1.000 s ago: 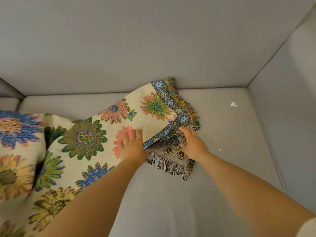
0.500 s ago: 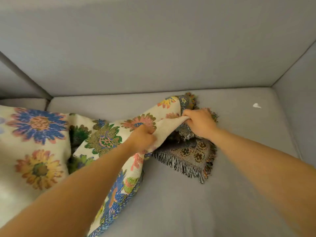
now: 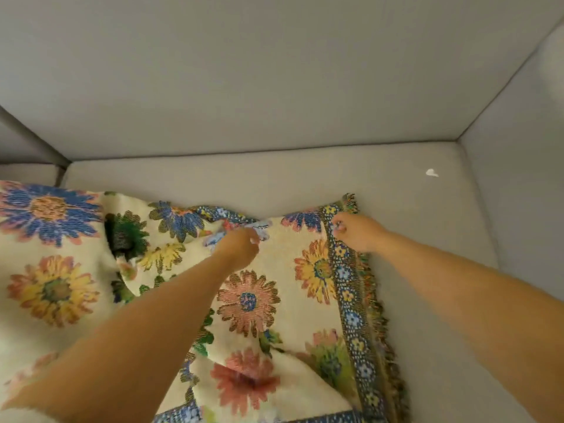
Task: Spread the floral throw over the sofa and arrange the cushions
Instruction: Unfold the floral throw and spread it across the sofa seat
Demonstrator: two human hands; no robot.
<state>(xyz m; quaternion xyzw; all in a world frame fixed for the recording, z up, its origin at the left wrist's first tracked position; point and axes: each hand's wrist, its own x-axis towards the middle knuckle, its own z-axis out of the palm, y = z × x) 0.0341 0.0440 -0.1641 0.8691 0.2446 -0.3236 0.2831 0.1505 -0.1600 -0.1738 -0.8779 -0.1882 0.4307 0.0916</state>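
Floral throw (image 3: 274,300) lies rumpled across the grey sofa (image 3: 427,300) seat, fringed border at three o'clock. Right hand (image 3: 355,232) pinches that border with curled fingers; left hand (image 3: 239,245), fingers closed, grips a fold.

Two bare forearms, left hand (image 3: 239,244), right hand (image 3: 358,232), no sleeves visible

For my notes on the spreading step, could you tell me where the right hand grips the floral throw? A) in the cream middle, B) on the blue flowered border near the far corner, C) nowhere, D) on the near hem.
B: the right hand pinches the blue border of the floral throw just below its fringed far corner.
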